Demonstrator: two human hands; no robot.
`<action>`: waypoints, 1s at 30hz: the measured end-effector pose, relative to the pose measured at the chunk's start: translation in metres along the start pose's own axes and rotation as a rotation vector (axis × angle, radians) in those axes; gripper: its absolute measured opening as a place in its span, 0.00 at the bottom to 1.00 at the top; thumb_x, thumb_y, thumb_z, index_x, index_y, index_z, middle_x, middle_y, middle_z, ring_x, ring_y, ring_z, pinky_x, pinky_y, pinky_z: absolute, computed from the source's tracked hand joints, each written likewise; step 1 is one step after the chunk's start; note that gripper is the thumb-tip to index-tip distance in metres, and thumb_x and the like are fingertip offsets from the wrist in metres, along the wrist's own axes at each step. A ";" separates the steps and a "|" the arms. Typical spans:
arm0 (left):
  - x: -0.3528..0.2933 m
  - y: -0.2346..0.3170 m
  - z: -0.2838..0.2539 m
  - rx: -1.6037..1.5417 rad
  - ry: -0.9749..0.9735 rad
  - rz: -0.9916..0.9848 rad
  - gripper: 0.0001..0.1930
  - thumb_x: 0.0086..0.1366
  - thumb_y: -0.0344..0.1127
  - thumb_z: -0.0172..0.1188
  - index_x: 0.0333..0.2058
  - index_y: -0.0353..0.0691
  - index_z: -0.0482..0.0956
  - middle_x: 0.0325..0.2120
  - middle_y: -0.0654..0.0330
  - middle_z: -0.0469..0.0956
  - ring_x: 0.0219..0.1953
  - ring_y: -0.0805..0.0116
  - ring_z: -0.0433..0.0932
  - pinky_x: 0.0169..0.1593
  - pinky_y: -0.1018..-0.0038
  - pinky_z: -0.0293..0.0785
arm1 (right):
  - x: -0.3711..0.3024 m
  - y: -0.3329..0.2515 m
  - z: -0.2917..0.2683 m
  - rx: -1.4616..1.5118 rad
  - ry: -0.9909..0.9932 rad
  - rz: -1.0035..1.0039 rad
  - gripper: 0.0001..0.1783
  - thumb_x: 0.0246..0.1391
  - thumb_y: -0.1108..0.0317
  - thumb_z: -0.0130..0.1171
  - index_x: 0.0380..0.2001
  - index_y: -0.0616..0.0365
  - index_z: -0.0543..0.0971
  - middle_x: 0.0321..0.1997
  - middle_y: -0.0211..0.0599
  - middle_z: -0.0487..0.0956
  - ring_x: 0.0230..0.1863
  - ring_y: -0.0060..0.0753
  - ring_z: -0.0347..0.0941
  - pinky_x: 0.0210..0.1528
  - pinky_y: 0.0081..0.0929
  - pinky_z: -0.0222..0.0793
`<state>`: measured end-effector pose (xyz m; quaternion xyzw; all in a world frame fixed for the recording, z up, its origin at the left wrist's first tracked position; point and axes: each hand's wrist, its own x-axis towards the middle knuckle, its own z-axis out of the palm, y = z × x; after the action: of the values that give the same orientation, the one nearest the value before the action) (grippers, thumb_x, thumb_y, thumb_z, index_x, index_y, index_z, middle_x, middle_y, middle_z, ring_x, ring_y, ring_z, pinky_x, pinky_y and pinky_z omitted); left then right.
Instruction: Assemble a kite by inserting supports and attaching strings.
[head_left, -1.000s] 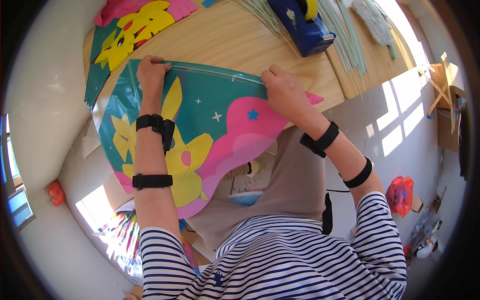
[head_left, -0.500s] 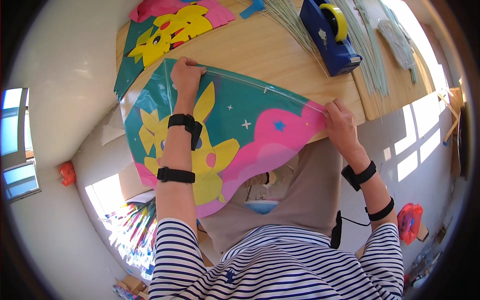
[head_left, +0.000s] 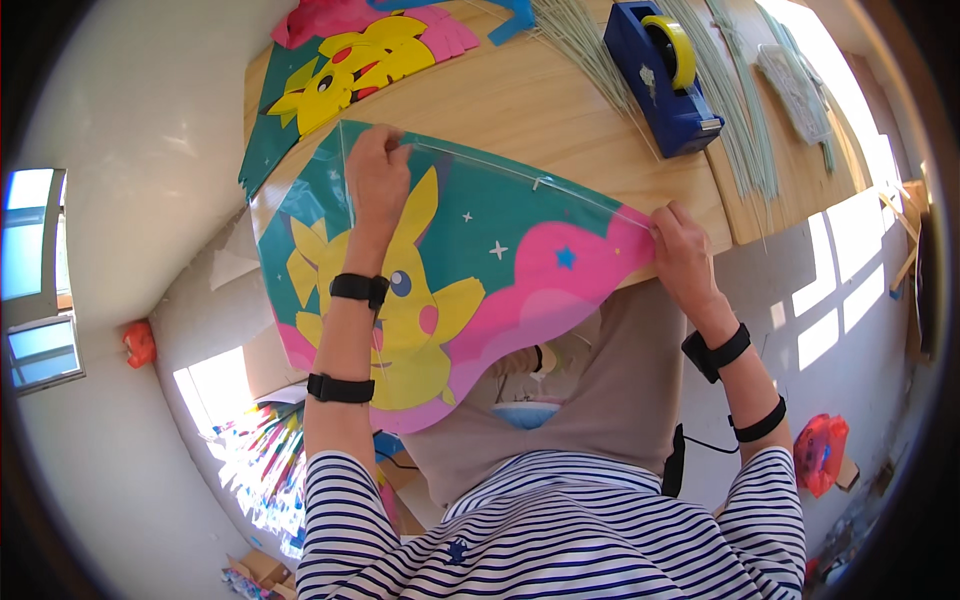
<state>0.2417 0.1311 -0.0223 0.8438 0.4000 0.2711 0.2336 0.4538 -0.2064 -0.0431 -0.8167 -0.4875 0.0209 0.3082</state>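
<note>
My right grip (head_left: 683,250) is closed on the pink corner of the printed sheet (head_left: 480,270), fingertips hidden; my left grip (head_left: 380,170) sits bunched at its top edge, whether pinching I cannot tell; my left forearm (head_left: 342,335) covers part of the yellow figure (head_left: 415,365); the sheet, glossy green and pink, spans from the desk (head_left: 520,110) to over my lap (head_left: 630,380).

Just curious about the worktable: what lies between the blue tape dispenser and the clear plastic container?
Thin pale sticks lie between the tape dispenser and the container, in the head view.
</note>
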 end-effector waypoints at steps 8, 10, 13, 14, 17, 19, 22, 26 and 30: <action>-0.032 0.068 0.043 -0.089 -0.312 0.482 0.04 0.58 0.23 0.61 0.33 0.36 0.78 0.33 0.54 0.77 0.40 0.51 0.77 0.42 0.64 0.74 | 0.002 0.001 0.001 -0.019 -0.025 -0.008 0.04 0.52 0.80 0.56 0.29 0.59 0.73 0.33 0.46 0.72 0.33 0.58 0.73 0.34 0.47 0.69; -0.029 0.074 0.053 -0.092 -0.382 0.518 0.04 0.58 0.22 0.60 0.32 0.36 0.77 0.32 0.54 0.76 0.40 0.51 0.76 0.42 0.63 0.74 | 0.002 0.003 0.001 -0.041 -0.031 0.000 0.04 0.52 0.80 0.56 0.29 0.59 0.73 0.33 0.45 0.72 0.33 0.58 0.73 0.34 0.47 0.69; -0.028 0.075 0.062 -0.078 -0.415 0.547 0.03 0.58 0.22 0.59 0.30 0.37 0.76 0.31 0.54 0.75 0.40 0.51 0.75 0.42 0.62 0.73 | 0.001 0.003 0.002 -0.026 -0.032 0.002 0.04 0.52 0.79 0.56 0.29 0.59 0.73 0.33 0.46 0.72 0.33 0.58 0.73 0.34 0.47 0.69; -0.026 0.074 0.064 -0.058 -0.409 0.575 0.03 0.58 0.21 0.58 0.30 0.37 0.76 0.31 0.54 0.75 0.40 0.51 0.75 0.41 0.62 0.73 | 0.001 0.003 0.002 -0.025 -0.034 0.004 0.04 0.52 0.79 0.56 0.29 0.59 0.73 0.33 0.46 0.72 0.33 0.58 0.73 0.34 0.47 0.69; -0.025 0.071 0.068 -0.013 -0.392 0.634 0.05 0.55 0.20 0.57 0.29 0.37 0.75 0.30 0.53 0.73 0.38 0.50 0.74 0.41 0.61 0.73 | 0.001 0.003 0.001 -0.022 -0.044 0.009 0.04 0.52 0.79 0.56 0.30 0.59 0.73 0.33 0.46 0.72 0.33 0.58 0.73 0.34 0.47 0.70; -0.025 0.069 0.069 0.016 -0.387 0.670 0.06 0.53 0.20 0.57 0.30 0.37 0.74 0.30 0.53 0.73 0.38 0.50 0.74 0.40 0.60 0.73 | 0.002 0.003 0.001 -0.023 -0.047 0.003 0.04 0.53 0.79 0.56 0.30 0.59 0.73 0.34 0.46 0.72 0.34 0.58 0.73 0.34 0.47 0.70; -0.023 0.065 0.068 0.052 -0.389 0.714 0.08 0.52 0.19 0.57 0.31 0.37 0.74 0.31 0.53 0.73 0.38 0.49 0.74 0.40 0.60 0.73 | 0.003 0.001 0.002 -0.025 -0.052 0.015 0.04 0.53 0.80 0.55 0.30 0.60 0.73 0.34 0.46 0.72 0.34 0.58 0.73 0.35 0.47 0.70; -0.017 0.050 0.058 0.039 -0.345 0.714 0.10 0.50 0.18 0.56 0.31 0.37 0.73 0.30 0.54 0.72 0.39 0.50 0.74 0.41 0.61 0.74 | 0.003 0.000 -0.001 -0.012 -0.074 0.029 0.04 0.53 0.81 0.55 0.30 0.60 0.73 0.34 0.46 0.72 0.34 0.59 0.73 0.35 0.47 0.70; -0.004 0.024 0.045 0.033 -0.281 0.669 0.10 0.51 0.18 0.56 0.32 0.38 0.73 0.31 0.54 0.72 0.40 0.50 0.74 0.42 0.61 0.74 | 0.003 -0.001 -0.003 -0.012 -0.076 0.037 0.04 0.53 0.81 0.54 0.30 0.60 0.73 0.34 0.47 0.72 0.34 0.59 0.73 0.35 0.47 0.70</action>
<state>0.2817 0.1060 -0.0422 0.9606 0.0701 0.2076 0.1708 0.4561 -0.2049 -0.0395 -0.8260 -0.4837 0.0550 0.2842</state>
